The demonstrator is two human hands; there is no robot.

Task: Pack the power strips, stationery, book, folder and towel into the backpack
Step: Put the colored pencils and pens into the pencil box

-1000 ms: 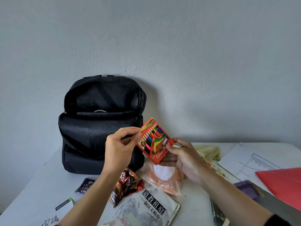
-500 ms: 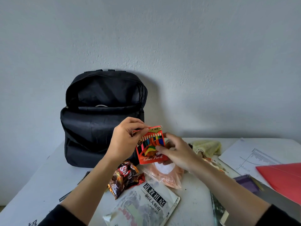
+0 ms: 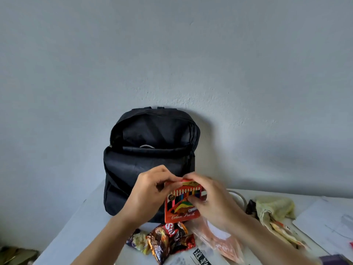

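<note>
A black backpack (image 3: pixel 149 159) stands upright against the wall with its top compartment unzipped and gaping. In front of it I hold an orange box of colour pencils (image 3: pixel 181 209) upright with both hands. My left hand (image 3: pixel 147 194) pinches the box's top left edge. My right hand (image 3: pixel 214 201) wraps over its right side, fingers across the front. A yellow-green towel (image 3: pixel 275 207) lies crumpled on the table to the right. A book with black Chinese lettering (image 3: pixel 200 259) shows at the bottom edge.
Snack wrappers (image 3: pixel 164 240) and a pinkish plastic bag (image 3: pixel 223 243) lie on the white table (image 3: pixel 80 226) under my hands. White printed sheets (image 3: pixel 328 226) cover the right side. A white cable (image 3: pixel 240 197) curls behind my right hand.
The pencil box turned from tilted to upright and moved closer to the backpack's front. My right hand shifted from under the box to over its right side. My view tilted upward.
</note>
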